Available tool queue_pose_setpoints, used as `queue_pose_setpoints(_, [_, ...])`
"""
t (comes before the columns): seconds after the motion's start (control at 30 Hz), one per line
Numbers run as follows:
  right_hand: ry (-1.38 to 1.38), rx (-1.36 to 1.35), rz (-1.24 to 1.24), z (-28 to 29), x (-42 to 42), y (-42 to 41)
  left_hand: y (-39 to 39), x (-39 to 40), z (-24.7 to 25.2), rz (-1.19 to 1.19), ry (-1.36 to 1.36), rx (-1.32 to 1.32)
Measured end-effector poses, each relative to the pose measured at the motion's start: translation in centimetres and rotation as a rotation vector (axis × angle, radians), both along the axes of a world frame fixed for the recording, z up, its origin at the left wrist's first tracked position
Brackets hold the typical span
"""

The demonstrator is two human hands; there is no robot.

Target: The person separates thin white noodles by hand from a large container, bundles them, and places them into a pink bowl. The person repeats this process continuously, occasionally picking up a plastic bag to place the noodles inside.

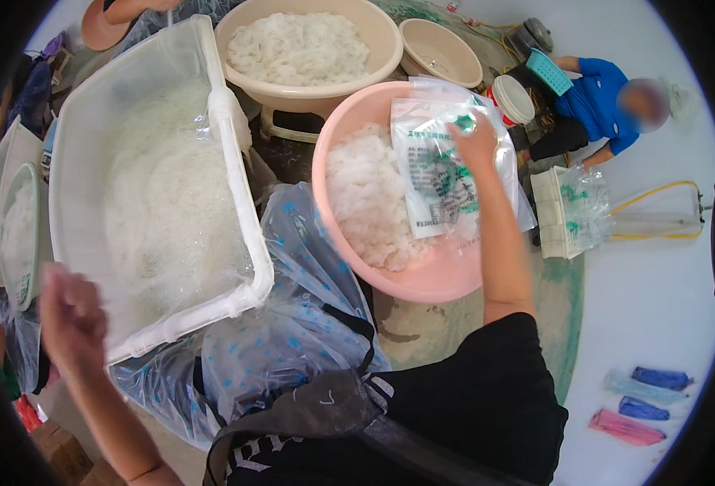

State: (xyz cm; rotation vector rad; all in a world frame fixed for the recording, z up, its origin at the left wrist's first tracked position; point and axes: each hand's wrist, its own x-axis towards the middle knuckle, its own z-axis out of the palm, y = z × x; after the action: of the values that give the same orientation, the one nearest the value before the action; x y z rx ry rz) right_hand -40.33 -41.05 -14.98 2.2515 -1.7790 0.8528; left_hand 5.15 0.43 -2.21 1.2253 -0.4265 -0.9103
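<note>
My left hand (pixel 73 319), blurred and with curled fingers, is in the air by the near left corner of a large white plastic tub (pixel 245 212). I see nothing held in it. Wet, translucent white stringy material (pixel 169 188) lies in that tub. My right hand (pixel 478 141) grips a printed clear plastic bag (pixel 427 167) with green and black writing, among overlapping bags at the far right of a pink basin (pixel 430 290). White clumped shreds (pixel 372 194) fill the basin's left part, beside the bags.
Behind stand a beige basin (pixel 388 58) of white shreds and a smaller beige basin (pixel 445 54). A person in blue (pixel 597 97) sits right, near a white bucket (pixel 512 100) and a crate (pixel 555 212). A plastic apron (pixel 297 322) covers my lap.
</note>
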Motion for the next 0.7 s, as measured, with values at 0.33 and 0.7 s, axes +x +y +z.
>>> queue_pose_setpoints(0.33, [-0.619, 0.45, 0.032, -0.9, -8.1, -2.3, -2.5, -6.3, -4.5, 0.206, 0.324, 0.183])
queue_pose_setpoints(0.7, [-0.552, 0.633, 0.043, -6.8, -7.8, -3.6, -3.1, -7.1, -6.8, 0.137, 0.406, 0.207])
